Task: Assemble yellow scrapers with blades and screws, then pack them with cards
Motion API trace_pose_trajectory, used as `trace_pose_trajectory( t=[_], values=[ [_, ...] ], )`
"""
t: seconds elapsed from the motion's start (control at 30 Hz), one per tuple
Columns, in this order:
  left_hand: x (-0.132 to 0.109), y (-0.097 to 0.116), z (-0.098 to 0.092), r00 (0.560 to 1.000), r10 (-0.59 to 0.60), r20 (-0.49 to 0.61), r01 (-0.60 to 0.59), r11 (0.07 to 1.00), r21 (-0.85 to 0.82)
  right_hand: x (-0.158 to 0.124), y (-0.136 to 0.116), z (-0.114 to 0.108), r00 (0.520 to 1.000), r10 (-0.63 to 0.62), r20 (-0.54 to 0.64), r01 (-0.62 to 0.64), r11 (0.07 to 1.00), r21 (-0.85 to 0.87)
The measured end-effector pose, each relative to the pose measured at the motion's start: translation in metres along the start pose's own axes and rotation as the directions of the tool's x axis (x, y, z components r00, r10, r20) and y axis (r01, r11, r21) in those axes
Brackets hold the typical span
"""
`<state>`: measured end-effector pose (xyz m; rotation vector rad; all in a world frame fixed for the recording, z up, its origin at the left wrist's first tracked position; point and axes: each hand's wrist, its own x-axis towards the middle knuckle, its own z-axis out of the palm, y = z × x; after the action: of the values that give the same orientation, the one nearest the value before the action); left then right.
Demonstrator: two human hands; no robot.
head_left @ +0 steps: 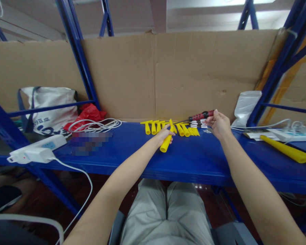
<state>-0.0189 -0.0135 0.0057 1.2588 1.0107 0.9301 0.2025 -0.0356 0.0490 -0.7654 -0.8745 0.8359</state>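
Note:
My left hand (165, 135) is closed around a yellow handle-shaped part (165, 145), its hollow round end tilted toward me above the blue shelf (132, 149). In my right hand (218, 124) is a red and black screwdriver (201, 116). Its dark shaft points left to the top of the held yellow part; whether the tip touches it is too small to tell. Behind my left hand, several similar yellow parts (148, 128) lie in a row. A group of smaller yellow pieces (193, 131) lies at the row's right end, near white-and-dark items (197, 124).
A white power strip (51, 143), coiled white cable (99, 125), red plastic bag (88, 115) and cloth bag (49, 109) are at the left. At the right are a white pouch (247, 108) and a long yellow object (288, 150). Cardboard (193, 75) stands behind the shelf.

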Motion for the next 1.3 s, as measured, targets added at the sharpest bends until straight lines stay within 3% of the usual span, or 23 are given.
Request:
trace_pose_trajectory(
  t=[0.33,0.6,0.8,0.93,1.07,1.3],
  values=[
    [0.0008,0.0009,0.0010,1.000,0.001,0.000,-0.001,1.000,0.013,0.0081,0.0072,-0.0067,0.992,-0.018,-0.128,0.012,0.999,-0.046],
    [0.0050,-0.0008,-0.0015,1.000,0.005,0.016,-0.004,1.000,-0.023,0.0055,-0.0007,-0.0074,0.992,0.126,-0.012,-0.125,0.991,0.041],
    [0.0031,0.0015,-0.0002,1.000,-0.003,-0.006,0.003,1.000,0.018,0.0058,0.0006,-0.0059,0.994,0.105,0.025,-0.106,0.993,0.054],
    [0.0004,0.0013,0.0017,1.000,-0.002,0.001,0.002,1.000,0.020,0.0071,0.0028,-0.0066,0.999,0.043,-0.032,-0.041,0.997,0.066],
    [-0.0003,0.0014,0.0020,1.000,0.004,-0.002,-0.004,1.000,0.019,0.0082,0.0040,-0.0061,0.991,0.087,-0.102,-0.083,0.996,0.037],
    [-0.0010,0.0043,0.0024,0.999,0.020,-0.031,-0.019,0.999,0.031,0.0061,0.0044,-0.0055,0.992,0.108,-0.060,-0.106,0.994,0.033]
  ],
)
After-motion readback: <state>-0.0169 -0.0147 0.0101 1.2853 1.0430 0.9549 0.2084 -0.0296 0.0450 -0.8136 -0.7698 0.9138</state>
